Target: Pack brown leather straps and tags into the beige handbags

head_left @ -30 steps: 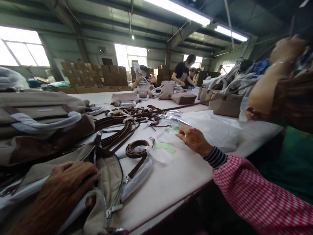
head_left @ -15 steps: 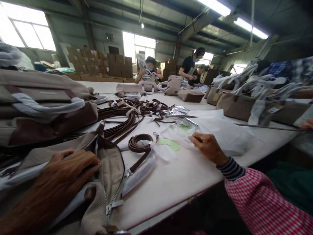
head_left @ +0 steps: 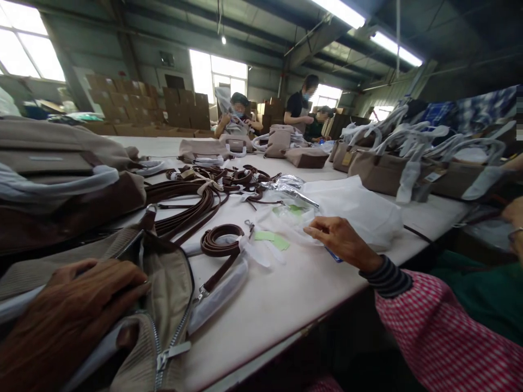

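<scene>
My left hand lies over the open top of a beige ribbed handbag, its fingers bent round the edge beside the unzipped opening. The metal zipper and tan lining show to the right of it. The thumb side is partly hidden. Over the table, my right hand has thumb and fingertips pinched together at the edge of a clear plastic bag. A blue-edged item peeks out under this hand. Between the hands lies a coiled brown strap with metal clips, partly wrapped in white film.
Green paper pieces lie near the coil. Behind are a bundle of brown straps and a white sheet. Handbags stand at left and right. Co-workers are across the table; another person's hand is at far right.
The view has turned slightly right. A dark strap near the white sheet has been drawn away to the right, and the blue edge now shows under my right hand. Both hands stay nearly in place.
</scene>
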A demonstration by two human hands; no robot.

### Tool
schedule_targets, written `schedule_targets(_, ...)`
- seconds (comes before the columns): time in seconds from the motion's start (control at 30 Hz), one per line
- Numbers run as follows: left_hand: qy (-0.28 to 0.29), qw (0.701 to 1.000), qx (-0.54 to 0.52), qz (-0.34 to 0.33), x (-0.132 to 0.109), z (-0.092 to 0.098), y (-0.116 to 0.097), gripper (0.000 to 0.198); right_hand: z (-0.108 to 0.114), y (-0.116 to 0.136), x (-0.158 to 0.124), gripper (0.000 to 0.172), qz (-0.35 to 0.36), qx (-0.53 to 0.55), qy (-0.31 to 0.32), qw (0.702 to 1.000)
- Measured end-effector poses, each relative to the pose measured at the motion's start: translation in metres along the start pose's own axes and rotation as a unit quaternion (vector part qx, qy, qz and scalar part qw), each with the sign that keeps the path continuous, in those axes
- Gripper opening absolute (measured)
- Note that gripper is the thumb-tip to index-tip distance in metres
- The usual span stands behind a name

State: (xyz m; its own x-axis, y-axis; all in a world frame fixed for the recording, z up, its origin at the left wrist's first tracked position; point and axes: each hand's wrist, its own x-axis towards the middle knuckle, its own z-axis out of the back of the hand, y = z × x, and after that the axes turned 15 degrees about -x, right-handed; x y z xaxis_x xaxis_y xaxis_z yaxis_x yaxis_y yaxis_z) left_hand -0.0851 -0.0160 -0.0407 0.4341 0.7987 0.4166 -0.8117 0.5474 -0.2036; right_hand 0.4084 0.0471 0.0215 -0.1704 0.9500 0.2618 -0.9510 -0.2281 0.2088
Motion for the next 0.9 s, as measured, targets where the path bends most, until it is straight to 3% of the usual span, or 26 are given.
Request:
schedule_targets(0.17, 0.019, 1.0, -0.01, 0.01, 0.001, 0.003, -0.004, 0.03, -0.018, 0.007, 0.028, 0.033, 0.008, 0.0, 0.069, 0.998)
schedule_targets(0.37, 0.031, 0.999, -0.015, 0.024, 0.004, 0.009, -0.018, 0.033, -0.015, -0.018, 0.005, 0.032, -0.072, 0.153, 0.109, 0.98)
schedule_targets(0.53, 0.032, 0.999, -0.02, -0.018, 0.001, 0.009, -0.014, 0.032, -0.002, -0.021, -0.01, 0.026, -0.055, 0.215, 0.14, 0.965)
schedule_targets(0.7, 0.039, 0.999, -0.026, 0.018, -0.001, 0.011, -0.014, 0.03, -0.007, 0.013, 0.019, 0.016, 0.038, 0.242, 0.145, 0.959)
schedule_targets(0.9, 0.031, 0.999, -0.018, 0.0, -0.003, 0.014, -0.018, 0.029, -0.012, 0.04, 0.065, 0.014, 0.182, 0.046, 0.119, 0.975)
